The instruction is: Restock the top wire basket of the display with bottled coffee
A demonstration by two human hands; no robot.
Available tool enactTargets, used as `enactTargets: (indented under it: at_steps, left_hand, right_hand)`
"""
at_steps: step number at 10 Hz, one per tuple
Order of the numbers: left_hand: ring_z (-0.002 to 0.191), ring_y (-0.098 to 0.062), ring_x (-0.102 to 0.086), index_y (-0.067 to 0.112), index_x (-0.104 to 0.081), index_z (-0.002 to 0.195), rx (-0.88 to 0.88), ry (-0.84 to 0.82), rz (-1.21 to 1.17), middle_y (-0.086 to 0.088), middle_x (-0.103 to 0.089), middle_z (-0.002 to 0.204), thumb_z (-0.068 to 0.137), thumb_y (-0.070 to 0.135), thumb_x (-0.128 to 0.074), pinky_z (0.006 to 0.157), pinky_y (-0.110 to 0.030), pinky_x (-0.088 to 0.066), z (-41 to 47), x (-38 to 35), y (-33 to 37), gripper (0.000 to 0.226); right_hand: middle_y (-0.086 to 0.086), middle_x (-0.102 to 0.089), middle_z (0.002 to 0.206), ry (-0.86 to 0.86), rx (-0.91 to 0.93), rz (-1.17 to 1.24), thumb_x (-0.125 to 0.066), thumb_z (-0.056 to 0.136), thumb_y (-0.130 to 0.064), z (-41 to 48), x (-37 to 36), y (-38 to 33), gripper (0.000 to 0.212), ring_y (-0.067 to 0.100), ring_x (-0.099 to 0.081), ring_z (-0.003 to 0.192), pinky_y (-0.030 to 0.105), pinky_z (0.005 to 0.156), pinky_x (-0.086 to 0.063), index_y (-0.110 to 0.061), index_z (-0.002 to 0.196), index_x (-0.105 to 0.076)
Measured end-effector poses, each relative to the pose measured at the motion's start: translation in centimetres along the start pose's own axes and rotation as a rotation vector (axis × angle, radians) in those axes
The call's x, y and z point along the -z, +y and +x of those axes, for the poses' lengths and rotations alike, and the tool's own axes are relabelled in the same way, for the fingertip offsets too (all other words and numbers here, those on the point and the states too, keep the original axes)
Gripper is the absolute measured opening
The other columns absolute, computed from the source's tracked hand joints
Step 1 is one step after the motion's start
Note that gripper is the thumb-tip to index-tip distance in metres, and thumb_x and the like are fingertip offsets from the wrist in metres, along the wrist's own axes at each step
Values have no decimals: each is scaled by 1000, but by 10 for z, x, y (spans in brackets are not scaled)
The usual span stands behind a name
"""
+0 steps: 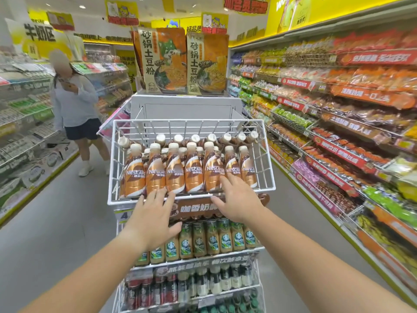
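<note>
The top white wire basket (267,154) of the display holds several brown Nescafe coffee bottles (174,172) standing in rows, with more bottles (195,138) lying at the back. My left hand (153,219) is spread flat, its fingertips at the basket's front rim below the bottles. My right hand (237,197) is also spread, its fingers touching the front wires and a bottle on the right. Neither hand holds anything.
Lower tiers carry Starbucks bottles (212,239) and dark and white bottles (191,285). A grey box with large noodle packs (164,62) stands behind the basket. Snack shelves (338,132) line the right; a person (76,105) stands in the left aisle.
</note>
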State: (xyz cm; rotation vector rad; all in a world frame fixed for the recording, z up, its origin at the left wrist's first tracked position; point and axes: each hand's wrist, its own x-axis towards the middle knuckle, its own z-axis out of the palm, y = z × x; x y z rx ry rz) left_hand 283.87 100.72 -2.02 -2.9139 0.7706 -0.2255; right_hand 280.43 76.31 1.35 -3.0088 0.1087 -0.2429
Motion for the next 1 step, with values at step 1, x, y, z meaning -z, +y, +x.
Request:
enactTargets:
  at_steps: [1]
  left_hand:
    - [152, -32, -14, 16, -7, 160, 5, 11, 23, -14, -14, 166, 91, 69, -28, 121, -54, -21, -17, 11, 17, 89]
  right_hand:
    - [12, -14, 165, -9, 46, -99, -33, 96, -61, -28, 3, 5, 78, 29, -13, 152, 48, 123, -16, -16, 157, -15]
